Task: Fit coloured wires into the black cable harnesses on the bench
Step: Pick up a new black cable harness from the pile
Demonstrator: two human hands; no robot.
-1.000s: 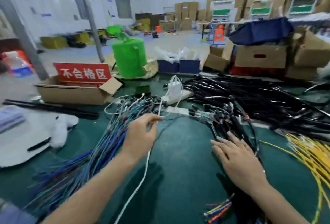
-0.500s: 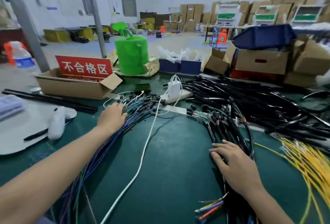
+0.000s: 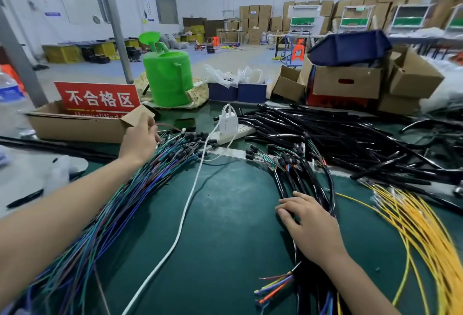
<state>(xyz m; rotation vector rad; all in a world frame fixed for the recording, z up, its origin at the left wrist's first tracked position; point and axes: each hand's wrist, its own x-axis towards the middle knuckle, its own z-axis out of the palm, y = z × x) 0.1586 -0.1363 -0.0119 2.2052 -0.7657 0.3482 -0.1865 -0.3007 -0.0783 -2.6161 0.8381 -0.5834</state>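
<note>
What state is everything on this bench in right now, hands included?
left hand, on the far ends of the coloured wires; grip hidden.
right hand, flat, fingers straight, pressing the black cable harnesses.
coloured wires, loose fanned bundle lying on the bench.
white charger, plugged into the power strip.
cardboard box, open, flaps out.
green watering can, upright.

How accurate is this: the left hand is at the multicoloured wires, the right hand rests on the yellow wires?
Head view: the right hand rests on the black harnesses, not the yellow wires beside it. The left hand is at the multicoloured wires.
</note>
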